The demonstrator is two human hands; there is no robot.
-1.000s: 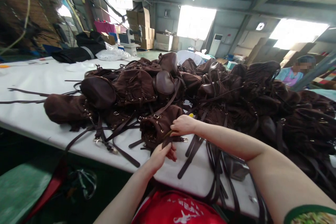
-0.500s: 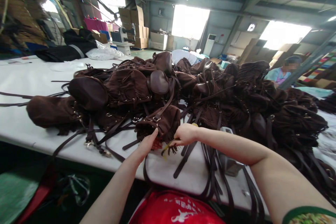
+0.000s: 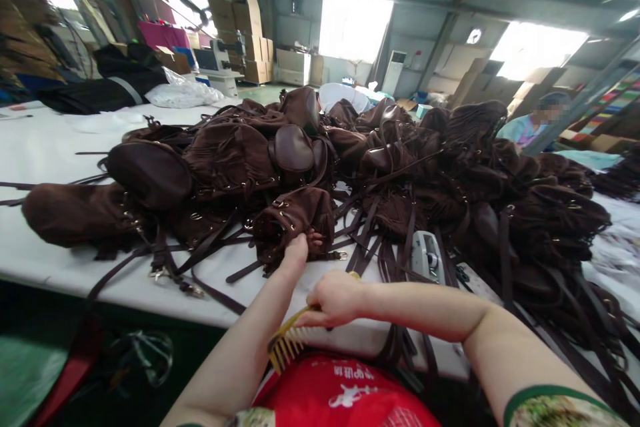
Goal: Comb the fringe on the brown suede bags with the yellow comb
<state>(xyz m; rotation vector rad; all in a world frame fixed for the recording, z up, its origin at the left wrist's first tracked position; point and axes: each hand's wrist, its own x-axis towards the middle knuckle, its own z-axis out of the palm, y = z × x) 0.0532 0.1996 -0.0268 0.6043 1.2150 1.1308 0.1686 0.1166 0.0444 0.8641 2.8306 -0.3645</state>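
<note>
A dark brown fringed bag (image 3: 307, 208) lies on the white table near its front edge, its eyeleted opening turned to the left. My left hand (image 3: 301, 247) is at the bag's near side, its fingers curled against the brown material; the thumb is hard to make out. Closer to my body, my right hand (image 3: 336, 298) is closed around a yellow wide-toothed comb (image 3: 286, 345). The comb's teeth point down, above my red clothing and apart from the bag. A strap with a metal buckle (image 3: 341, 255) lies just right of the bag.
Many similar brown bags (image 3: 230, 157) are heaped across the table (image 3: 55, 147). Loose straps (image 3: 213, 292) trail over the front edge. A grey device (image 3: 427, 257) stands right of my hands. Behind the heap at the right is another person (image 3: 533, 123).
My right hand has drawn the comb away from the bag's fringe, down toward my body. My left hand has shifted up and right along the bag's near side. The view has tilted slightly downward.
</note>
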